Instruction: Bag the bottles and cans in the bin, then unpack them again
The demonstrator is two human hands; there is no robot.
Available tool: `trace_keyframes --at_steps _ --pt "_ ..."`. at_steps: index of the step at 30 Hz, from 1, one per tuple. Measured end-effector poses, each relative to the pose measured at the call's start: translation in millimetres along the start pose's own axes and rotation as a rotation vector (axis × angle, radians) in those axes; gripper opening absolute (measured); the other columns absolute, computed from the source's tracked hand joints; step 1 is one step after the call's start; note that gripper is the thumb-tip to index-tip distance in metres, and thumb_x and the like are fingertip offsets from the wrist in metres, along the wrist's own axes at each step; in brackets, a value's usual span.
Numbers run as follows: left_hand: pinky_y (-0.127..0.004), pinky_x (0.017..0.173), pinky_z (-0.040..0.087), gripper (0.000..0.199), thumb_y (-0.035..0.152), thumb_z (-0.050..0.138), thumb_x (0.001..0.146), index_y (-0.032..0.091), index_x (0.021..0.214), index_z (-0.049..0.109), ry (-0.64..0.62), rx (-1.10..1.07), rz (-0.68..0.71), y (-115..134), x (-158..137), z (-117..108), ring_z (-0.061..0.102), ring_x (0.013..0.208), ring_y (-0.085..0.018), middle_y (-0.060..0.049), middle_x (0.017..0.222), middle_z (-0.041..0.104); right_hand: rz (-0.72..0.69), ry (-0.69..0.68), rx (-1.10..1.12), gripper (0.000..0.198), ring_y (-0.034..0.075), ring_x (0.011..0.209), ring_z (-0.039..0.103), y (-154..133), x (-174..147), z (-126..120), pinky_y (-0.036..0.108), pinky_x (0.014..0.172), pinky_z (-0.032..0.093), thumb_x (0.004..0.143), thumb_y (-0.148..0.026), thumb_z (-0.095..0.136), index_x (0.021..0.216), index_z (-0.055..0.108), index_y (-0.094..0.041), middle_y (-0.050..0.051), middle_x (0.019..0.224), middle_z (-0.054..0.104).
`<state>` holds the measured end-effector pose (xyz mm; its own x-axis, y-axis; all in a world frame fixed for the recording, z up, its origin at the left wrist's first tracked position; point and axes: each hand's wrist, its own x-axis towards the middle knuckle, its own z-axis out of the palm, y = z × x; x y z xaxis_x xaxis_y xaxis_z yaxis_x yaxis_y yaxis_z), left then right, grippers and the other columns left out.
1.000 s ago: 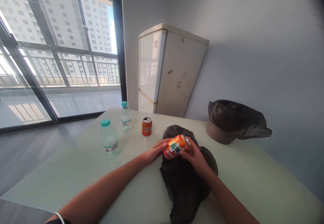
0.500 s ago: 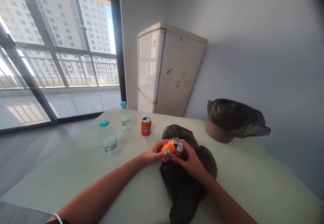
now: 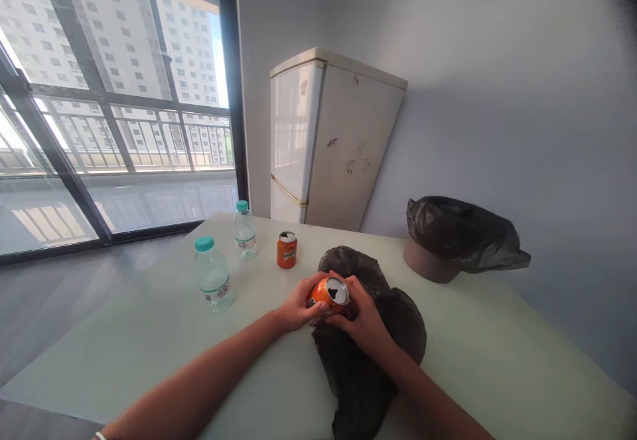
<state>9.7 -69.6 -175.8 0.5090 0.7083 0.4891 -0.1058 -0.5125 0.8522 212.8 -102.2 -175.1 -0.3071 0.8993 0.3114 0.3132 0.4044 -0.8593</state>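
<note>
An orange soda can (image 3: 322,291), its top opened, is tilted toward me between both hands. My left hand (image 3: 300,306) wraps round its left side, thumb along the front. My right hand (image 3: 359,314) grips the right side near the rim. Beneath the can and my right hand lies a crumpled black plastic bag (image 3: 359,380) on the pale table (image 3: 259,367). A second orange can (image 3: 286,250), also opened, stands upright beyond my left hand.
Two clear plastic bottles with teal caps stand at the left, a nearer bottle (image 3: 213,277) and a farther bottle (image 3: 244,231). At the right back, a brown bin (image 3: 428,262) lined with a black bag (image 3: 462,231) sits by the wall. A white fridge (image 3: 348,141) stands behind the table.
Both hands have moved slightly left with the can. The can has turned a little, so its label shows less and its top faces me more.
</note>
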Motion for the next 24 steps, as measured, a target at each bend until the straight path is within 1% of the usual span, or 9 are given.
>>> trace_keyframes --at_steps 4,6,9,11,15,17,19,22,24 --pt "-0.031 0.076 0.044 0.060 0.061 0.064 0.090 0.014 0.128 0.062 0.096 -0.004 -0.008 0.6 -1.5 5.0 0.056 0.080 -0.023 -0.010 0.095 0.066 -0.051 0.030 -0.073 0.084 0.020 0.086 0.055 1.8 -3.3 2.4 0.037 0.080 0.055 0.088 -0.032 0.075 0.161 0.034 -0.037 0.006 0.119 0.053" --pt "-0.030 0.073 0.043 0.058 0.058 0.064 0.091 0.015 0.129 0.061 0.165 -0.003 -0.025 -2.9 -2.1 8.3 0.056 0.078 -0.022 -0.009 0.095 0.066 -0.103 0.087 -0.117 0.084 0.021 0.086 0.055 2.7 -4.1 0.3 0.039 0.081 0.055 0.090 -0.033 0.073 0.163 0.031 -0.037 0.008 0.121 0.054" --pt "-0.029 0.073 0.043 0.053 0.054 0.064 0.092 0.015 0.129 0.060 0.209 0.061 -0.038 -9.7 -2.6 9.5 0.056 0.079 -0.021 -0.008 0.095 0.066 -0.180 0.143 -0.180 0.069 0.023 0.091 0.057 1.7 -3.6 -3.2 0.042 0.086 0.055 0.092 -0.035 0.072 0.156 0.045 -0.037 0.009 0.127 0.053" --pt "-0.030 0.076 0.044 0.053 0.051 0.067 0.092 0.016 0.131 0.059 0.211 0.113 -0.040 -12.3 -2.9 7.6 0.058 0.081 -0.022 -0.008 0.098 0.068 -0.208 0.136 -0.192 0.058 0.023 0.093 0.059 -0.1 -2.6 -4.1 0.043 0.090 0.055 0.095 -0.035 0.069 0.151 0.053 -0.038 0.009 0.131 0.051" --pt "-0.032 0.083 0.045 0.053 0.045 0.069 0.090 0.017 0.135 0.059 0.194 0.192 -0.032 -9.0 -3.1 3.9 0.061 0.089 -0.024 -0.009 0.107 0.070 -0.223 0.127 -0.164 0.053 0.022 0.095 0.062 -2.6 -1.8 -2.5 0.042 0.089 0.058 0.097 -0.033 0.066 0.149 0.055 -0.040 0.009 0.131 0.053" --pt "-0.032 0.085 0.046 0.053 0.044 0.069 0.090 0.018 0.134 0.058 0.186 0.206 -0.013 -5.7 -2.8 4.1 0.061 0.090 -0.024 -0.009 0.108 0.070 -0.253 0.117 -0.177 0.054 0.023 0.103 0.063 -2.8 -2.4 -1.4 0.044 0.094 0.058 0.098 -0.032 0.066 0.151 0.054 -0.039 0.010 0.134 0.053" --pt "-0.031 0.083 0.046 0.052 0.046 0.068 0.091 0.017 0.133 0.059 0.189 0.180 0.001 -3.7 -2.5 5.4 0.062 0.089 -0.023 -0.009 0.107 0.070 -0.295 0.111 -0.225 0.057 0.027 0.118 0.061 -3.0 -3.1 -0.8 0.046 0.101 0.056 0.098 -0.030 0.065 0.153 0.051 -0.039 0.010 0.142 0.051" --pt "-0.031 0.082 0.048 0.053 0.052 0.066 0.091 0.016 0.129 0.060 0.186 0.126 0.003 -3.9 -2.0 7.0 0.062 0.088 -0.023 -0.009 0.106 0.070 -0.374 0.097 -0.338 0.061 0.032 0.141 0.048 -4.5 -3.9 -0.6 0.053 0.114 0.048 0.098 -0.027 0.064 0.156 0.047 -0.037 0.010 0.158 0.042" --pt "-0.031 0.081 0.049 0.055 0.056 0.065 0.090 0.016 0.128 0.060 0.179 0.119 0.010 -4.6 -1.4 7.0 0.062 0.087 -0.023 -0.008 0.104 0.070 -0.426 0.079 -0.383 0.061 0.031 0.147 0.043 -6.1 -4.0 -0.2 0.055 0.119 0.043 0.099 -0.025 0.063 0.157 0.045 -0.034 0.010 0.162 0.040"
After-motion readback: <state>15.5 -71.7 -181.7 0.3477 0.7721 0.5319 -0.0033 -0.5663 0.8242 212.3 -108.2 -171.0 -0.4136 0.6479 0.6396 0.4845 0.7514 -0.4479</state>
